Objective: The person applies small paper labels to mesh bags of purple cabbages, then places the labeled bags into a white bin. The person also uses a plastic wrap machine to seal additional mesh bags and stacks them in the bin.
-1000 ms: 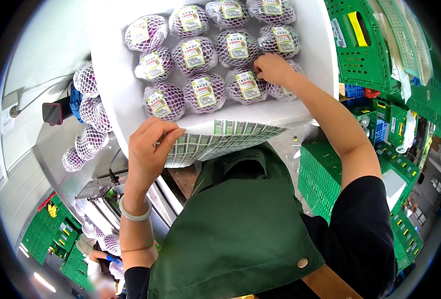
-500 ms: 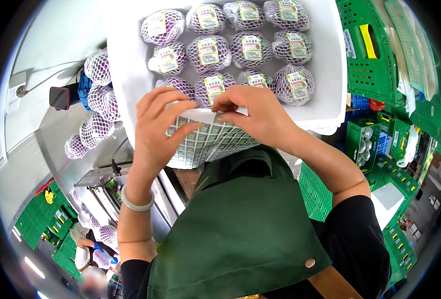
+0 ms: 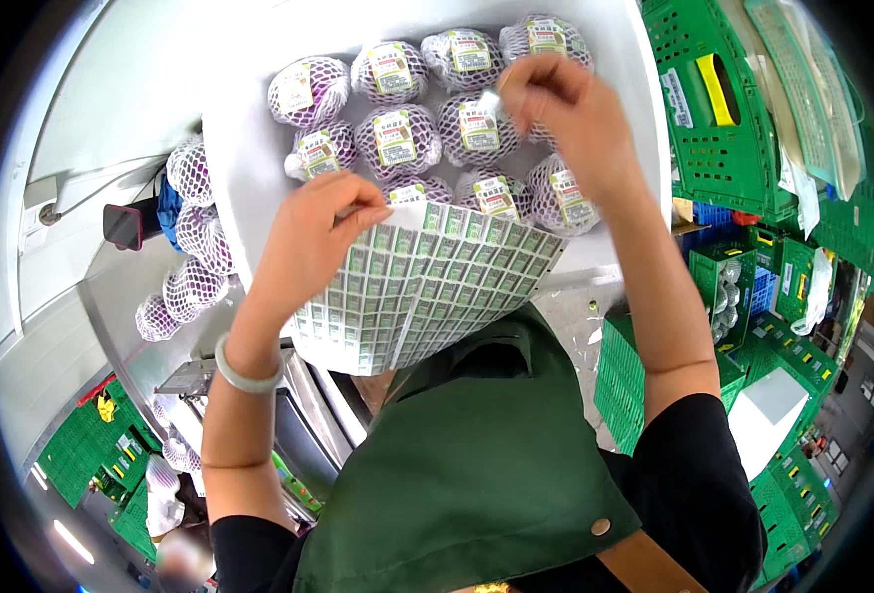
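My left hand (image 3: 310, 240) pinches the upper left edge of a large sheet of small green-and-white stickers (image 3: 427, 282), which hangs in front of my apron. Up and to the right, my right hand (image 3: 580, 128) is closed on a small pale sticker (image 3: 488, 100) at its fingertips. That hand is over rows of round purple vegetables (image 3: 395, 138) in white foam nets, each with a printed label. They lie in a white foam box (image 3: 644, 109). The sheet covers the box's near edge, and my right hand partly hides a vegetable at the right.
More netted vegetables (image 3: 205, 237) stand left of the box, near a dark phone-like screen (image 3: 123, 226). Green crates (image 3: 718, 128) are stacked along the right side. Another person (image 3: 165, 504) is partly visible at the lower left.
My right hand has left the sheet's top edge and moved up and right over the vegetables with a sticker. The sheet is spread wider to view, still in my left hand.
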`<action>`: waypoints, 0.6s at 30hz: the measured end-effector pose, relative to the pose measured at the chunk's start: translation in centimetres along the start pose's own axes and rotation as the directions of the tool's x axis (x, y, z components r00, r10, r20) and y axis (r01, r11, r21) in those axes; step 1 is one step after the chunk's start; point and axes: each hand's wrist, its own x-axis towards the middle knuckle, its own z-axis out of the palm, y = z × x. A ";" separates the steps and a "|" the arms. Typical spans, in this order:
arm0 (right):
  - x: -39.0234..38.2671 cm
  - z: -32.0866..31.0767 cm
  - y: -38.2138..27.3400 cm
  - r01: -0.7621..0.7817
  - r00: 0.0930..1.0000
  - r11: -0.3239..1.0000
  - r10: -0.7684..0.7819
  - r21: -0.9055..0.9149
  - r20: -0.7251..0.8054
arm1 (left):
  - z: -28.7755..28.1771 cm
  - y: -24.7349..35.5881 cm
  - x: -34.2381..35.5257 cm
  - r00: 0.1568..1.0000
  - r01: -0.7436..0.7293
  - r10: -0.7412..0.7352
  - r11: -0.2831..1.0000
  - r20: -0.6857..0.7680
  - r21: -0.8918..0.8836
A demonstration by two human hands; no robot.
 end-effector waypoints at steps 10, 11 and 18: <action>15.3 -8.8 10.9 -0.016 0.986 0.779 -0.091 -0.627 -0.137 | 2.0 -3.9 17.7 0.911 -0.342 0.265 0.913 0.315 0.222; 15.7 -8.5 10.8 -0.017 0.988 0.765 -0.087 -0.644 -0.130 | 2.5 -4.4 19.2 0.906 -0.349 0.255 0.902 0.339 0.254; 17.9 -8.5 11.7 0.038 0.986 0.658 -0.147 -0.752 -0.078 | 5.8 -6.5 25.8 0.852 -0.520 0.365 0.674 0.375 0.525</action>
